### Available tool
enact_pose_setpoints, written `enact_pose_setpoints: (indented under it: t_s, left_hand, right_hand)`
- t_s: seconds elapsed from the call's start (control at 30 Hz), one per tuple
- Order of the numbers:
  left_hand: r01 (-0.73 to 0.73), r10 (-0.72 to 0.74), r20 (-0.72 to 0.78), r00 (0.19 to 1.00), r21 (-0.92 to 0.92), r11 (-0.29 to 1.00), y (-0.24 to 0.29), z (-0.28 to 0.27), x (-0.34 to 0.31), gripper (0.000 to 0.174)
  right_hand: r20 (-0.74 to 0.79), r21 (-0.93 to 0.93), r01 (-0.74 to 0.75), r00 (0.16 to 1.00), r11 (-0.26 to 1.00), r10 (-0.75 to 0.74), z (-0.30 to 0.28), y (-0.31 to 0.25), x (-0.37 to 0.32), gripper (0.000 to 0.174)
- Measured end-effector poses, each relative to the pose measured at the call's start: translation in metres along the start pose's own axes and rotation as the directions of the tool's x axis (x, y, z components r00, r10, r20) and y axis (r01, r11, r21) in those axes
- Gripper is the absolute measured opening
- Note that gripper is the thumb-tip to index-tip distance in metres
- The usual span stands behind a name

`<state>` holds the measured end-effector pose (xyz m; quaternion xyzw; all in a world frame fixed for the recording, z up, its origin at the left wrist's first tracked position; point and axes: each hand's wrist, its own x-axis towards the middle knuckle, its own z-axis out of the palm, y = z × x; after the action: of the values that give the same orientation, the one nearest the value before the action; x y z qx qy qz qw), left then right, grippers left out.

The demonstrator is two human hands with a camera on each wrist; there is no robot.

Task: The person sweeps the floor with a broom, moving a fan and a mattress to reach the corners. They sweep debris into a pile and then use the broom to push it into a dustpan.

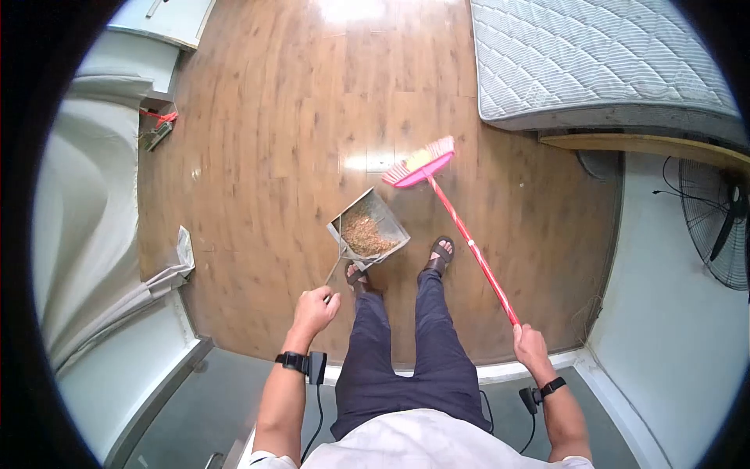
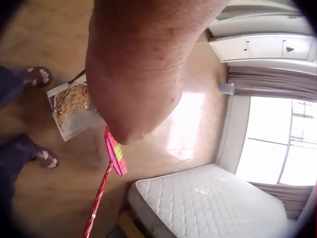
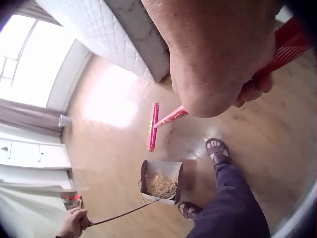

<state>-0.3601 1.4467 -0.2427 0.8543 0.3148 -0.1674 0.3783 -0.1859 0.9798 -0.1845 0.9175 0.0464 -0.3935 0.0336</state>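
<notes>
One dustpan [image 1: 384, 213] sits on the floor [image 1: 273, 156] just in front of your feet, with a heap of brownish debris [image 1: 366, 236] gathered in its rear part and a bare grey strip towards the far side. Its thin handle [image 1: 334, 268] rises towards you, and your left hand [image 1: 315, 309] has its fingers curled closed around the upper end. Just beyond the pan, a little to the right and not touching it, is the pink broom head [image 1: 422, 166]; you cannot tell from these views whether its bristles press on the floor or hang slightly above it. The red-and-white broom handle [image 1: 476, 254] slants back to your right hand [image 1: 532, 346], which is wrapped firmly round it near the top. Judging by the loaded pan and the broom close by, you seem to be partway through sweeping up; the next move probably calls for keeping the pan level and bringing the broom head in towards it with a low, gentle stroke, so the loose bits don't scatter. Farther out, your sandalled right foot [image 1: 442, 252] stands beside the pan, a mattress [image 1: 601, 62] lies ahead on the right, and a black fan [image 1: 734, 205] is by the right-hand wall.
</notes>
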Motion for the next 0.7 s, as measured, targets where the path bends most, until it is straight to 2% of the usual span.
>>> enact_pose_setpoints:
  t_s: [0.03,0.1,0.17,0.3,0.33,0.4,0.47,0.53,0.7]
  left_hand:
    - [-0.028,0.027,-0.008,1.000,-0.003,1.000,-0.004,-0.016,-0.016,0.026]
    - [-0.127,0.128,-0.065,0.990,0.018,0.992,-0.015,-0.042,-0.050,0.025]
    - [-0.108,0.112,-0.060,0.992,0.061,0.992,0.004,-0.083,-0.085,0.021]
    - [-0.071,0.075,-0.065,0.995,0.066,0.995,0.024,-0.139,-0.133,0.015]
    - [-0.051,0.055,-0.068,0.996,0.049,0.997,0.027,-0.146,-0.139,0.015]
    - [-0.032,0.036,-0.071,0.997,0.065,0.997,0.030,-0.152,-0.140,0.015]
    - [-0.010,0.016,-0.081,0.997,0.073,0.997,0.030,-0.154,-0.140,0.015]
    - [0.042,-0.036,-0.076,0.996,0.082,0.996,0.025,-0.145,-0.127,0.017]
    - [0.064,-0.059,-0.093,0.994,0.044,0.997,-0.006,-0.111,-0.098,0.022]
  right_hand:
    - [-0.051,-0.042,0.037,0.998,0.998,-0.039,-0.003,-0.010,0.005,0.047]
    - [-0.045,-0.054,0.123,0.991,0.991,-0.126,-0.005,-0.035,0.032,0.045]
    - [-0.073,-0.065,0.278,0.957,0.958,-0.282,-0.002,-0.057,0.074,0.044]
    - [0.048,-0.143,0.438,0.899,0.887,-0.436,-0.013,-0.118,0.143,0.044]
    - [0.050,-0.130,0.441,0.898,0.888,-0.438,-0.015,-0.130,0.153,0.044]
    - [0.157,-0.260,0.402,0.915,0.878,-0.372,-0.025,-0.147,0.170,0.044]
    - [0.193,-0.311,0.317,0.944,0.896,-0.266,-0.040,-0.144,0.179,0.044]
    - [0.148,-0.317,0.255,0.965,0.913,-0.218,-0.067,-0.122,0.173,0.045]
    - [-0.044,-0.407,0.024,0.998,0.913,-0.046,-0.126,-0.012,0.142,0.048]
